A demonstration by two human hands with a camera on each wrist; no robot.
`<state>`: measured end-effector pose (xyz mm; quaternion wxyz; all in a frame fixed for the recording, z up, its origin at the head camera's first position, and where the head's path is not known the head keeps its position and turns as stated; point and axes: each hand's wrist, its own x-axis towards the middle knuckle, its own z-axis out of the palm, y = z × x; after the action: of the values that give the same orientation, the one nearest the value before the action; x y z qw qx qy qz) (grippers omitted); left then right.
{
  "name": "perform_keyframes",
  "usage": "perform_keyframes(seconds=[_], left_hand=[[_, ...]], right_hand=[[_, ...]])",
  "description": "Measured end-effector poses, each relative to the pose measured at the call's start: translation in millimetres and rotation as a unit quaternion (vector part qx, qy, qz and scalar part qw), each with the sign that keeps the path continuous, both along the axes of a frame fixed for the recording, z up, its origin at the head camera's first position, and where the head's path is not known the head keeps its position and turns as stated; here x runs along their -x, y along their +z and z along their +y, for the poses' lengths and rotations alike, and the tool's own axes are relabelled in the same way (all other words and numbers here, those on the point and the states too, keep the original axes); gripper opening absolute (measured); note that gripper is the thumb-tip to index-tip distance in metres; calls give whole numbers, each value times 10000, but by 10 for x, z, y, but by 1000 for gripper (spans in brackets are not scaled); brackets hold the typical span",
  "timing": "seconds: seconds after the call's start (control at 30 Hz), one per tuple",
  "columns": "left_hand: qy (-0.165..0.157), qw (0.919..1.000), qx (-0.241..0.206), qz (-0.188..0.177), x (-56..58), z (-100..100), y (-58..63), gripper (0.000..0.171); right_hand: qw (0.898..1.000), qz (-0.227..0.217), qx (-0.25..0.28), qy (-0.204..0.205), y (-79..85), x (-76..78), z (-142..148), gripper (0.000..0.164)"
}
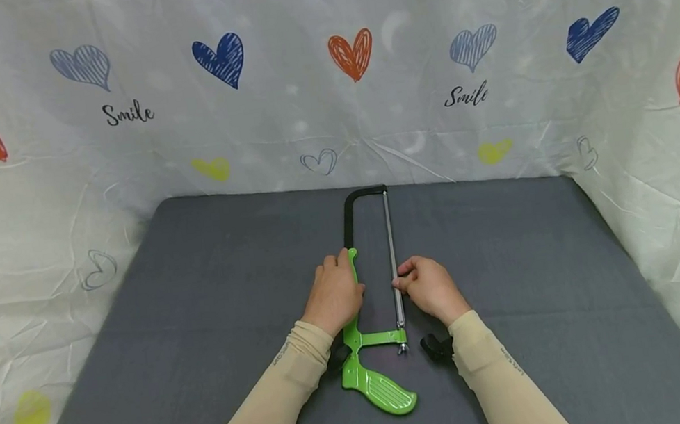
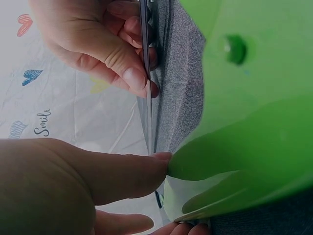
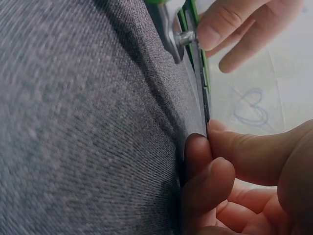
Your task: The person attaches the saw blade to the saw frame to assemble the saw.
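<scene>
A hacksaw (image 1: 389,394) with a green handle and black front frame lies on the grey-covered table, its handle toward me. The thin metal blade (image 1: 390,234) runs along its right side, with a wing nut (image 1: 402,349) at the near end. My left hand (image 1: 333,293) holds the green part of the frame, thumb on the inner side, as the left wrist view also shows. With thumb and fingertips, my right hand (image 1: 431,289) pinches the blade around its middle. In the right wrist view the right thumb (image 3: 244,147) and index finger meet at the blade edge.
The grey tabletop (image 1: 226,267) extends on both sides of the saw. A white cloth (image 1: 279,121) printed with hearts and "Smile" hangs behind and along the sides. A black wrist device (image 1: 437,348) sits by the right sleeve.
</scene>
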<state>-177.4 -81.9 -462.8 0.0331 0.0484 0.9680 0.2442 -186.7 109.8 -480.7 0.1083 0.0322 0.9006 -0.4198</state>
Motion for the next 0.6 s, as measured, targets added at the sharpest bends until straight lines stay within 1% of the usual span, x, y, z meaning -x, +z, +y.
perform_keyframes(seconds=[0.4, 0.6], left_hand=[[-2, 10000, -34, 23, -3, 10, 12, 72], [-48, 9999, -6, 137, -7, 6, -3, 71]], right_hand=[[9998, 106, -133, -70, -4, -4, -18, 22], [9995, 202, -200, -111, -20, -7, -11, 18]])
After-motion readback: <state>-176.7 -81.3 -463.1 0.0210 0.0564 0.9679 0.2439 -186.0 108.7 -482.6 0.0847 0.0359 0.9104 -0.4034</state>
